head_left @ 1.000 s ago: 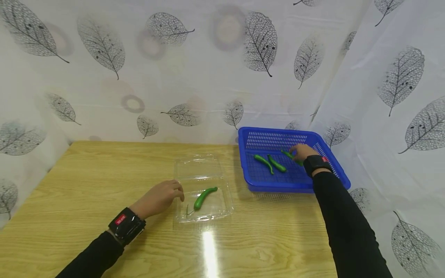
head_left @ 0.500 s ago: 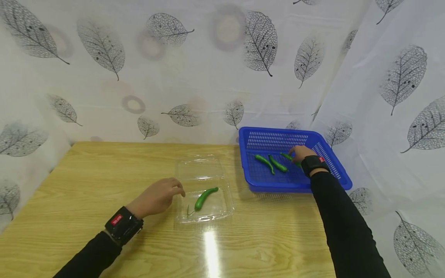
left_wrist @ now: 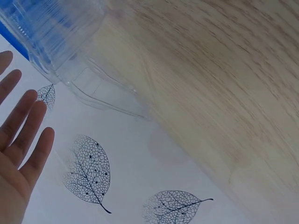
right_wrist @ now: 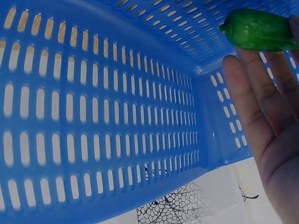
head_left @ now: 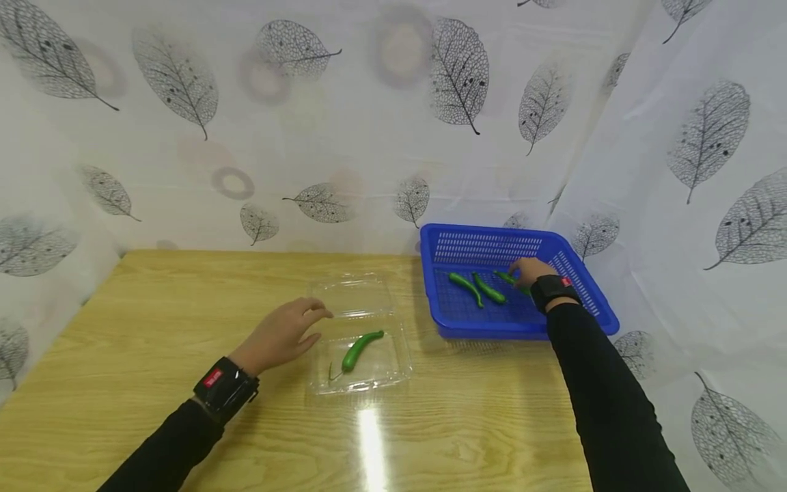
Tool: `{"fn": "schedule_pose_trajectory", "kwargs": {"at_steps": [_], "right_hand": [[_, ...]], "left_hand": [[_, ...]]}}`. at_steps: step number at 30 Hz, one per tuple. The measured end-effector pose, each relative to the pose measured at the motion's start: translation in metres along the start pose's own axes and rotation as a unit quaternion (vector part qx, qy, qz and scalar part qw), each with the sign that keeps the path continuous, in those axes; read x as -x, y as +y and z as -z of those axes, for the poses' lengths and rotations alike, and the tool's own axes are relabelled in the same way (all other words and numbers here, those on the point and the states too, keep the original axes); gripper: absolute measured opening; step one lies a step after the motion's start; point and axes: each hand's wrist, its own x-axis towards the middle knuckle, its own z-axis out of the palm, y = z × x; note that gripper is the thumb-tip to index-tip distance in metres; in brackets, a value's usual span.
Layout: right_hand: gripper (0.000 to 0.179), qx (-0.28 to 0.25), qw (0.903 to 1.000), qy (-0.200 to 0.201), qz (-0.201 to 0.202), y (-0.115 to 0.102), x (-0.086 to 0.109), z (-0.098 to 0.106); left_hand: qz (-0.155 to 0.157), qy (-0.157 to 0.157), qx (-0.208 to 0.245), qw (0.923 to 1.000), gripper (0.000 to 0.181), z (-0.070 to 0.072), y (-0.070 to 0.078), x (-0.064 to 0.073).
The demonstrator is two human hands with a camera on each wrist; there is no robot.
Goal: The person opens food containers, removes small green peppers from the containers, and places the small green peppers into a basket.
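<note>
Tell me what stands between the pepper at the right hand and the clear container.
The blue basket's left wall does. Inside, two other peppers lie between the pepper at the right hand and that wall. Past it, nothing visible blocks the clear container.

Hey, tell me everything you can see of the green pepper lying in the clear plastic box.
The green pepper is long, glossy and gently curved, looking smooth and whole. A thin, bent stem juts from its thicker end, which points toward the wearer; the narrower end points away and rightward. It lies diagonally in the nearer half of the open clear plastic box. Neither hand touches it.
</note>
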Motion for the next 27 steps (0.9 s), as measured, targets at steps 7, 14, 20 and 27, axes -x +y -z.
{"fn": "schedule_pose_trajectory", "kwargs": {"at_steps": [7,14,20,27], "right_hand": [[0.038,0.004,0.9999,-0.012,-0.004,0.002,-0.007,-0.006],[0.037,0.013,0.9996,-0.026,-0.008,-0.007,-0.006,-0.001],[0.037,0.008,0.999,-0.04,-0.016,-0.017,0.004,0.005],[0.037,0.019,0.9987,-0.045,-0.012,-0.021,0.011,0.008]], "left_hand": [[0.024,-0.017,-0.01,0.9995,0.049,-0.004,-0.003,-0.004],[0.037,-0.037,-0.001,0.9986,0.047,-0.009,-0.004,-0.004],[0.037,-0.033,-0.006,0.9988,0.042,-0.012,-0.004,-0.004],[0.031,-0.028,-0.01,0.9991,0.039,-0.012,-0.003,-0.005]]}}
